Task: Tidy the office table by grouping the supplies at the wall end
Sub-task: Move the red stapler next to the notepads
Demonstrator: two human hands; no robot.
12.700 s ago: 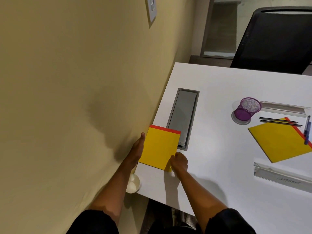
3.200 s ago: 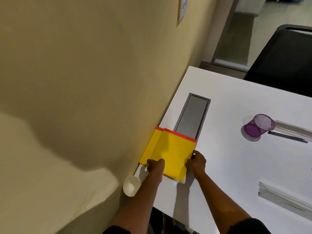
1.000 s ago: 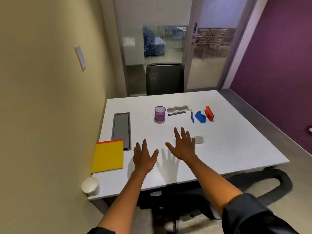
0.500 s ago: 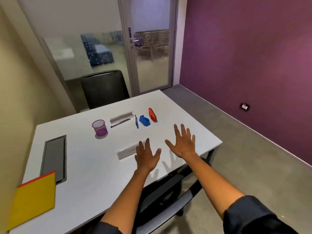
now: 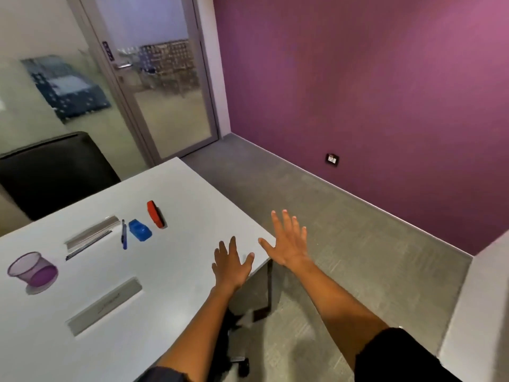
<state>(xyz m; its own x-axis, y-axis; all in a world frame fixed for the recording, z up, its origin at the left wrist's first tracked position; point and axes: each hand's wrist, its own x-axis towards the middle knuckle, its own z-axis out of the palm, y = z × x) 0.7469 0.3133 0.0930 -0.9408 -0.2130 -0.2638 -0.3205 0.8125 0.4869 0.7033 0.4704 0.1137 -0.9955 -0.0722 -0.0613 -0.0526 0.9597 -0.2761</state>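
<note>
Both hands spread wide, holding nothing: left hand [image 5: 230, 264] over the table [image 5: 176, 205] corner, right hand [image 5: 286, 242] past its edge; the blue stapler [image 5: 140, 229] and pen [image 5: 124, 237] lie well apart to their left.

Small office room: white table [image 5: 170, 271], glass door [image 5: 165, 86], black chair [image 5: 55, 169].

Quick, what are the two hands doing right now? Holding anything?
Left hand: open, fingers spread, holding nothing, above the white table.
Right hand: open, fingers spread, holding nothing.
</note>
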